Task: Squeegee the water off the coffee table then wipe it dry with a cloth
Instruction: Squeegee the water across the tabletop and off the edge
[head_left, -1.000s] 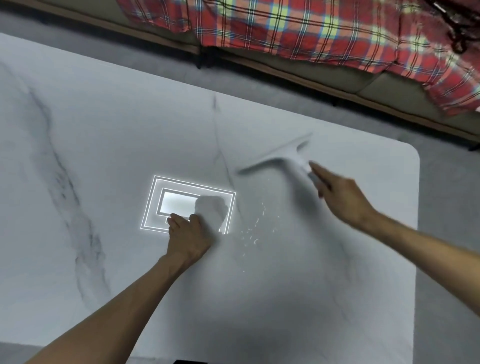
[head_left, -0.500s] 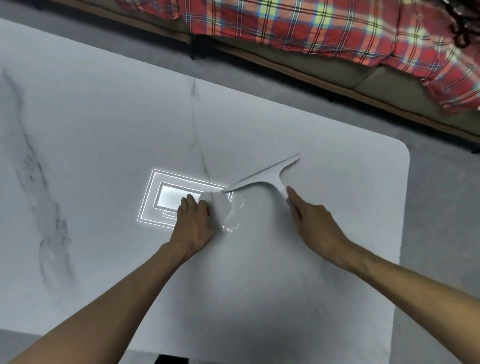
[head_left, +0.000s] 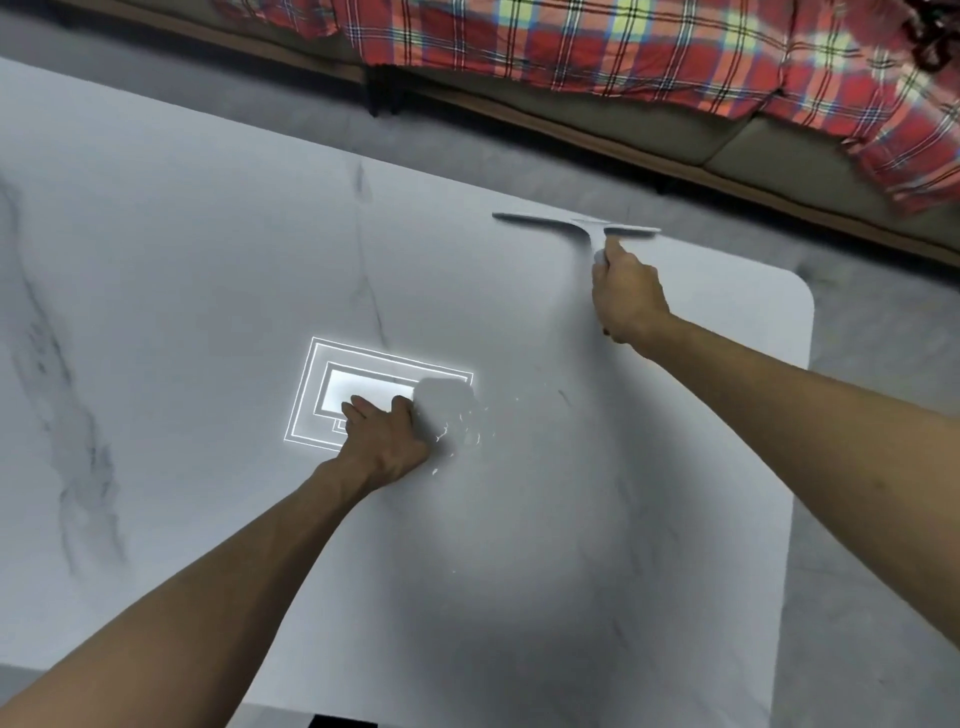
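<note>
Your right hand (head_left: 626, 296) grips the squeegee (head_left: 576, 226) by its handle near the table's (head_left: 182, 249) far edge, its blade lying crosswise, left to right; the remaining water (head_left: 462, 428) glints nearer you and to the left, just beside your left hand (head_left: 384, 436). That left hand is pressed down on a pale cloth (head_left: 441, 397), fingers curled over it. Nothing lies between blade and droplets, so a pull toward you looks clear, though the cloth hand sits close to that path; the plaid blanket (head_left: 597, 47) is well beyond.

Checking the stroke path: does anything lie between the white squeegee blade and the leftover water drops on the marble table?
Nothing visible does. Bare marble tabletop separates the white squeegee, gripped by the right hand, from the water droplets beside the left hand.
</note>
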